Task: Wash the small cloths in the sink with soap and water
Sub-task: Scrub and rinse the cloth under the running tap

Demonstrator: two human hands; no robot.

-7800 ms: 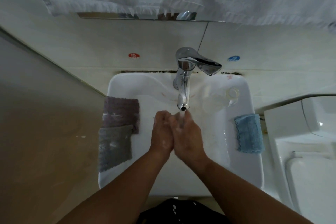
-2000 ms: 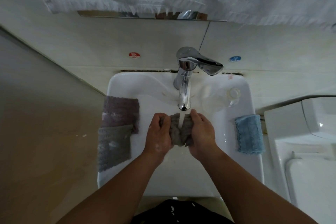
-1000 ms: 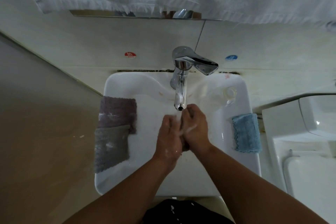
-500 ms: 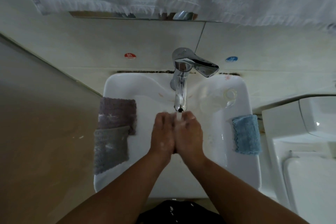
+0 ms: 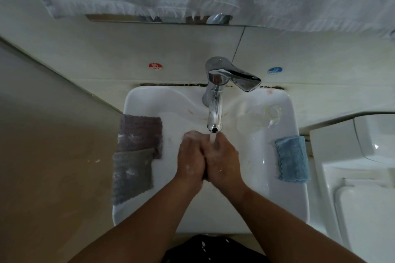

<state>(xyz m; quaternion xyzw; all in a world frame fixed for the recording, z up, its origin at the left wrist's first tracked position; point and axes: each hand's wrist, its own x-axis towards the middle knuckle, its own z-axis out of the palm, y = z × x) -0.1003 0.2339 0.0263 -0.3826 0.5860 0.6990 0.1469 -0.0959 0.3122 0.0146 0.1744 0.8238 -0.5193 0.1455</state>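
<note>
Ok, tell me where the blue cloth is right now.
Head view: the blue cloth lies on the sink's right rim, apart from the right hand under the tap.

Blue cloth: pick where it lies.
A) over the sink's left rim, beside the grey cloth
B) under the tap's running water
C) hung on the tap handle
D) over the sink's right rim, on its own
D: the blue cloth is draped over the right rim of the sink, alone there. The purple cloth and the grey cloth lie on the left rim.
</note>
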